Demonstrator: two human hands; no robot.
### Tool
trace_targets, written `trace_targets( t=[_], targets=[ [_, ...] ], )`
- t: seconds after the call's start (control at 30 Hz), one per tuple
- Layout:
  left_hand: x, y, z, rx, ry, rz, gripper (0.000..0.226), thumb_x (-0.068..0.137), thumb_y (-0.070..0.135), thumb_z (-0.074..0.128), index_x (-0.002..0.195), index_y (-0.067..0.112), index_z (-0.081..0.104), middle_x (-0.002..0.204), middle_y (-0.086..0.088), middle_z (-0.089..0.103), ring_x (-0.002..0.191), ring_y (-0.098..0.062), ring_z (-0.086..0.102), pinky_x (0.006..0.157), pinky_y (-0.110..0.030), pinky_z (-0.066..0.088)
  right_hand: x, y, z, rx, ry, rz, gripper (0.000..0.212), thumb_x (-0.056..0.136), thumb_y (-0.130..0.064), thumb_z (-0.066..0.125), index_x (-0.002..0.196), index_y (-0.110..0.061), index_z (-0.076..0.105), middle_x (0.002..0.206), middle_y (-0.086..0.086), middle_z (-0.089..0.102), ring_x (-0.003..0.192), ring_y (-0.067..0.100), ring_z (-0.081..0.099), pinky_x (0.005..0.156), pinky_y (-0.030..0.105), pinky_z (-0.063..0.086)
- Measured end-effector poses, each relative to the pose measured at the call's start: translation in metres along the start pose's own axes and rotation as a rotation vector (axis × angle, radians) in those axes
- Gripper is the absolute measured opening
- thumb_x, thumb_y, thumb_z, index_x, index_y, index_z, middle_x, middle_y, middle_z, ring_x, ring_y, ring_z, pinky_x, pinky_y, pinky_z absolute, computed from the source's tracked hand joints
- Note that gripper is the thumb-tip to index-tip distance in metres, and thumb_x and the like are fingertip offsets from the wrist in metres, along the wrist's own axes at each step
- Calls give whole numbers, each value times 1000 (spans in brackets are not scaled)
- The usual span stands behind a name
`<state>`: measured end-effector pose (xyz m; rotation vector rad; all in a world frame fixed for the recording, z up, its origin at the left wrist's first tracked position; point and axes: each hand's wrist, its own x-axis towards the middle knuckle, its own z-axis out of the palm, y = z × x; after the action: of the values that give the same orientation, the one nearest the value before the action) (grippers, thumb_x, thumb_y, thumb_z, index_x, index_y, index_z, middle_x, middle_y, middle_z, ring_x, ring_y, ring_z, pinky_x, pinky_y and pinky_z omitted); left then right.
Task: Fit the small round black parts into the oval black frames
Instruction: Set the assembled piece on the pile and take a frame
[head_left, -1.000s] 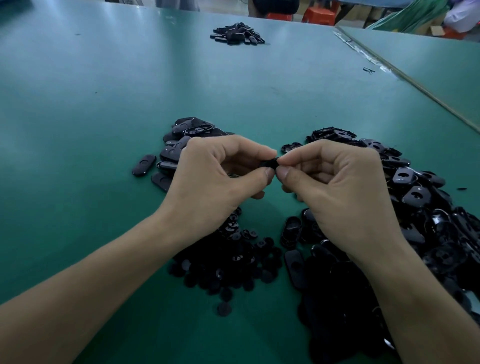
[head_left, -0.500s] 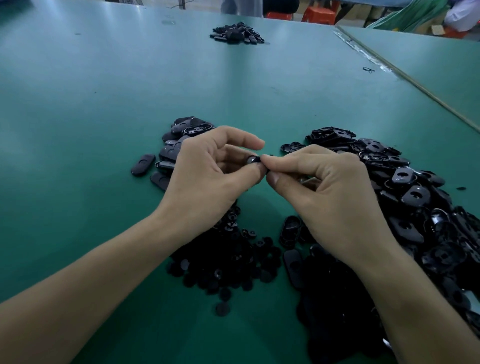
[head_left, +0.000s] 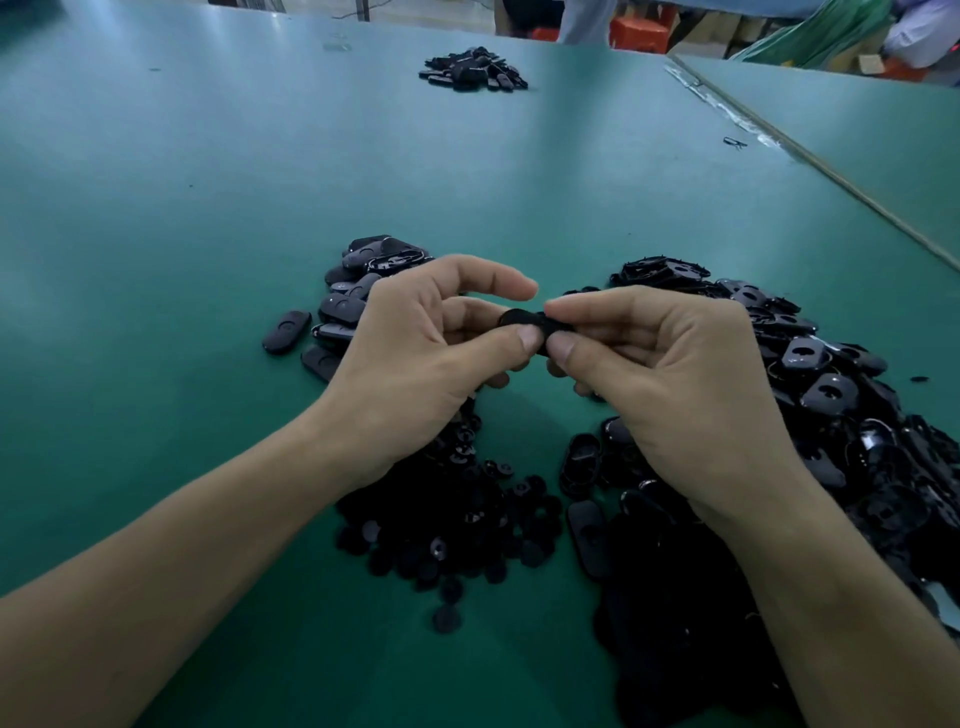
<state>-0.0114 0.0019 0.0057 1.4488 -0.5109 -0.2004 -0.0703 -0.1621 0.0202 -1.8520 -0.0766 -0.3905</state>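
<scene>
Two hands meet above the green table (head_left: 208, 208): the left hand (head_left: 415, 358) and right hand (head_left: 670, 374) each pinch one end of a black oval frame (head_left: 524, 319) between thumb and forefinger. Nearer than that frame lies the heap of small round parts (head_left: 467, 519). To its right lie the loose oval frames (head_left: 831, 415), and to its left a smaller pile of oval pieces (head_left: 363, 291).

One oval black frame (head_left: 527, 323) is in the air, pinched at its left end by the left hand (head_left: 415, 364) and at its right end by the right hand (head_left: 675, 384). Under the hands, near the middle, the small round black parts (head_left: 457, 519) lie in a flat pile. A big heap of oval frames (head_left: 841, 415), many with a round hole, fills the right side. A smaller pile of oval pieces (head_left: 363, 280) lies to the left, with a single oval piece (head_left: 287, 331) just beside it. One more black pile (head_left: 472, 70) lies far away.
</scene>
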Motion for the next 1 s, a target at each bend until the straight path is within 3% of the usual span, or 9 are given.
trace_targets(
  t=[0.17, 0.57, 0.77, 1.0],
  targets=[
    [0, -1, 0, 22, 7, 17, 20, 85, -1, 74, 91, 18, 72, 73, 3, 74, 66, -6, 67, 63, -18, 53, 0, 3, -1, -36, 11, 49, 18, 84, -10, 78, 89, -27, 74, 78, -9, 76, 73, 7, 73, 65, 14, 51],
    [1, 3, 2, 84, 21, 68, 24, 82, -4, 75, 93, 16, 72, 74, 3, 76, 63, -9, 68, 65, -21, 57, -3, 0, 2, -122, 34, 46, 7, 87, -19, 74, 86, -25, 72, 77, -12, 74, 68, 2, 68, 63, 15, 50],
    [-1, 1, 2, 100, 29, 82, 22, 81, -6, 76, 90, 15, 72, 69, 3, 74, 58, -8, 67, 62, -20, 57, -5, -2, 3, -165, 73, 52, 1, 81, -24, 71, 82, -24, 71, 76, -7, 74, 68, 12, 69, 65, 31, 59],
    [1, 5, 0, 138, 73, 117, 22, 80, -2, 79, 84, 19, 73, 67, 1, 74, 55, -10, 66, 57, -21, 56, -5, -7, 5, -118, 65, -13, 15, 85, -14, 75, 81, -29, 74, 75, -12, 74, 68, 4, 69, 64, 19, 54]
  ],
)
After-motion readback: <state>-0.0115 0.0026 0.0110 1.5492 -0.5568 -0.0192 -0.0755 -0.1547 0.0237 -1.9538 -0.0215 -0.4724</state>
